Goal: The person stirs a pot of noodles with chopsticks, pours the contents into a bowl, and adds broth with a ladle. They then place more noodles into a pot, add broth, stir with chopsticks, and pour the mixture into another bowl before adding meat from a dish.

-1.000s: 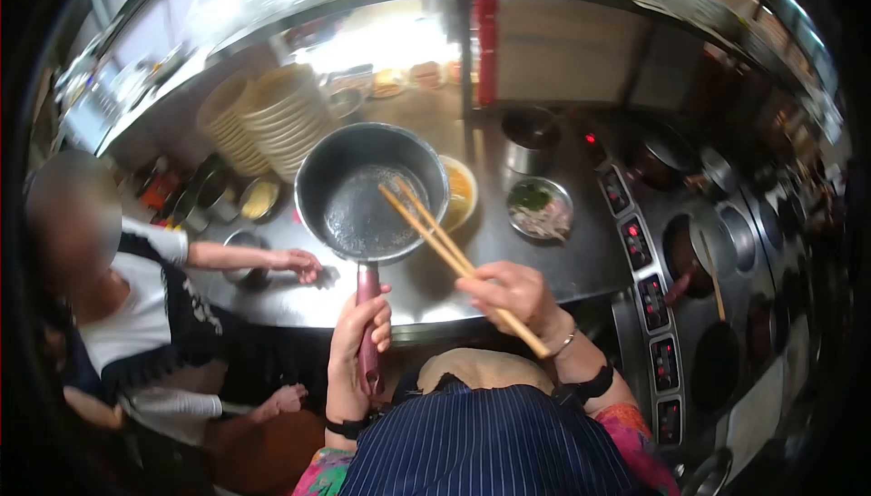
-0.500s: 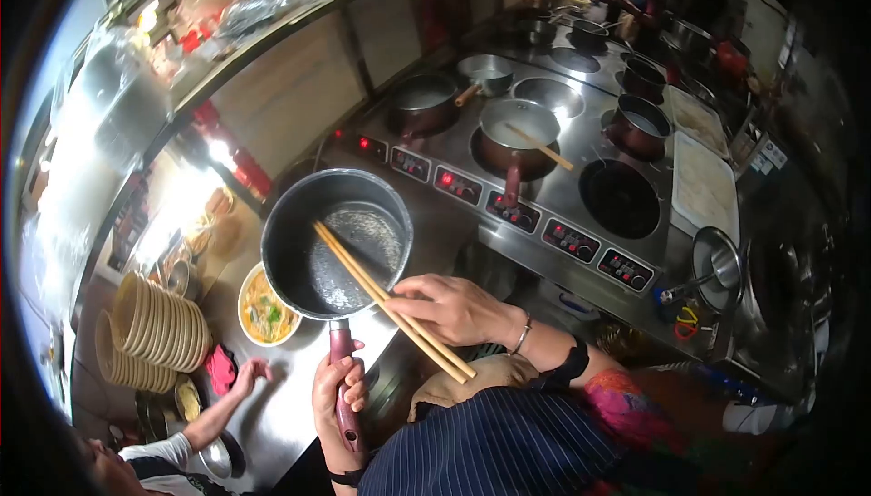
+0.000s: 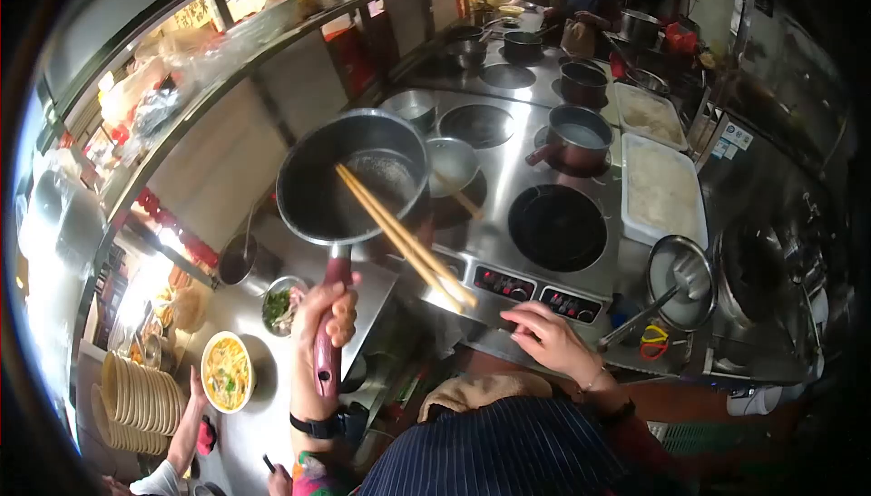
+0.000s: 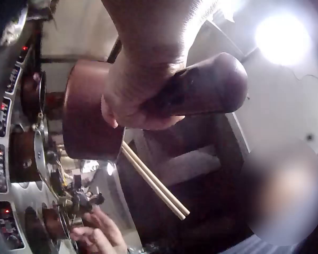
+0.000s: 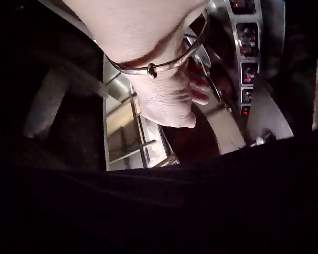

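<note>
Between seven and eight o'clock from the raised saucepan (image 3: 386, 156), stacked cream-coloured bowls (image 3: 141, 396) stand near the counter's (image 3: 272, 378) edge. To their right, at seven o'clock, another person's hand (image 3: 196, 393) reaches up beside a bowl of noodle soup (image 3: 227, 372); I cannot tell whether the two touch. A dark metal pot (image 3: 238, 266) stands at eight o'clock with a long handle sticking out of it, and a small metal bowl of greens and pale meat (image 3: 279, 305) sits at seven.

The left hand (image 3: 313, 316) grips the saucepan's maroon handle at its six o'clock, keeping the vessel above the counter, its inside facing the head camera. Two wooden chopsticks (image 3: 399, 235) lie across the rim, one end inside, the other jutting out between four and five o'clock.

Just beyond, at three o'clock, a pan (image 3: 454, 162) sits on the steel stove (image 3: 522, 178). The right hand (image 3: 555, 342) is at four o'clock, holding nothing, fingers loosely bent near the red-lit control panels (image 3: 535, 294). Farther right are a maroon pot (image 3: 581, 136) and white trays (image 3: 662, 189) at three o'clock, then scissors (image 3: 653, 342) at four.
</note>
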### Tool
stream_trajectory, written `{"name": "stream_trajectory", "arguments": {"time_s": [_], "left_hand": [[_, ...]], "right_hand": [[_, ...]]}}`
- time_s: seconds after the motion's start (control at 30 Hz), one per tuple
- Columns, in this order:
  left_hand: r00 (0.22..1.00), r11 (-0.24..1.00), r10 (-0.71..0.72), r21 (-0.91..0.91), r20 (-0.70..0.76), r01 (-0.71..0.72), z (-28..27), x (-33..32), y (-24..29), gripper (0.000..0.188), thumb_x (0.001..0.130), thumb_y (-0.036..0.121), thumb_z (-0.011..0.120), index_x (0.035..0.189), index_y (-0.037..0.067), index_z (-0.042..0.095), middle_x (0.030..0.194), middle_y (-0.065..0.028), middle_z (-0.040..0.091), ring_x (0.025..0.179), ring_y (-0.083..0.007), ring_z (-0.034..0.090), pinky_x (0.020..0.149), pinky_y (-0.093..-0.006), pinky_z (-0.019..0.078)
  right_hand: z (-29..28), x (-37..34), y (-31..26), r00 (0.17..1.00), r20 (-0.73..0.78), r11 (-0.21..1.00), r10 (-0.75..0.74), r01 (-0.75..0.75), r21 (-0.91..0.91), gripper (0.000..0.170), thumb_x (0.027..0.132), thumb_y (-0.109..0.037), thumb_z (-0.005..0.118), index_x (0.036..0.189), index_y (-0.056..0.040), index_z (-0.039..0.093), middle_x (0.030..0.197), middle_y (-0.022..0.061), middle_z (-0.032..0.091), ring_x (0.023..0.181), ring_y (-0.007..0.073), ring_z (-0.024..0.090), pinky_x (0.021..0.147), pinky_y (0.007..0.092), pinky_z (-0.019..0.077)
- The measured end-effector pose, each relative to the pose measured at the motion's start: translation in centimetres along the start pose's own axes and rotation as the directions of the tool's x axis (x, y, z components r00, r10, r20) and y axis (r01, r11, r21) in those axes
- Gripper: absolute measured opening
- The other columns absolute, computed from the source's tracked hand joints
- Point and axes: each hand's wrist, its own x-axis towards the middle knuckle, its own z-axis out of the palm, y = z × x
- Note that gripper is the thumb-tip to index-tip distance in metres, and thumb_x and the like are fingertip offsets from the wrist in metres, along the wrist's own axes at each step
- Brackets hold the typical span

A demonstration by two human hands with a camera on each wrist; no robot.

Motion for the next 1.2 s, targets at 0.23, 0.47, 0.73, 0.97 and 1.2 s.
{"name": "stream_trajectory", "arguments": {"time_s": [0.23,0.47,0.73,0.97,1.2], "left_hand": [[0.991,0.986,-0.081,-0.137,0.103,0.095,7.5,14.6,2.2,0.029,0.088,0.015,0.048,0.105,-0.009,0.042,0.061,-0.0004,0.047,0.040,-0.0053,0.042,0.032,-0.0182,0.0391],[0.906,0.916,-0.348,-0.118,0.239,0.383,9.8,32.8,3.2,0.019,0.085,0.013,0.049,0.069,0.005,0.043,0.059,0.0011,0.046,0.044,-0.0060,0.043,0.040,-0.0152,0.0386],[0.878,0.911,-0.368,-0.067,0.307,0.406,8.3,51.8,-1.5,0.012,0.080,0.003,0.049,0.069,0.003,0.043,0.059,-0.0040,0.048,0.051,-0.0108,0.050,0.046,-0.0202,0.0467],[0.981,0.981,-0.190,-0.043,-0.040,0.188,7.1,60.1,-8.4,0.016,0.085,0.013,0.041,0.072,0.005,0.046,0.058,-0.0070,0.050,0.047,-0.0178,0.048,0.041,-0.0296,0.0382],[0.959,0.956,-0.275,-0.083,0.061,0.280,4.7,63.7,-11.1,0.018,0.087,0.016,0.044,0.073,0.004,0.046,0.058,-0.0064,0.047,0.053,-0.0214,0.049,0.049,-0.0341,0.0417]], "right_hand": [[-7.2,-3.9,1.8,0.974,-0.161,0.977,0.159,-0.179,-0.116,0.027,0.080,-0.004,0.058,0.107,-0.0018,0.056,0.095,0.0116,0.054,0.073,0.0186,0.059,0.065,0.0281,0.0490],[-9.2,-6.5,2.8,0.892,-0.348,0.927,0.288,-0.351,-0.133,0.028,0.079,-0.004,0.057,0.107,-0.0012,0.057,0.094,0.0121,0.054,0.073,0.0195,0.058,0.064,0.0286,0.0480],[-7.0,-6.1,2.2,0.692,-0.604,0.761,0.395,-0.615,-0.206,0.026,0.075,-0.001,0.058,0.100,-0.0034,0.059,0.089,0.0138,0.056,0.074,0.0264,0.056,0.064,0.0327,0.0456],[-4.6,-3.6,1.6,0.584,-0.657,0.665,0.477,-0.729,-0.164,0.019,0.076,0.002,0.055,0.094,0.0010,0.059,0.084,0.0142,0.057,0.072,0.0240,0.057,0.060,0.0319,0.0462],[-3.4,-2.3,0.5,0.516,-0.720,0.636,0.464,-0.760,-0.135,0.020,0.085,-0.008,0.054,0.103,-0.0007,0.059,0.094,0.0168,0.059,0.084,0.0296,0.058,0.071,0.0348,0.0463]]}}
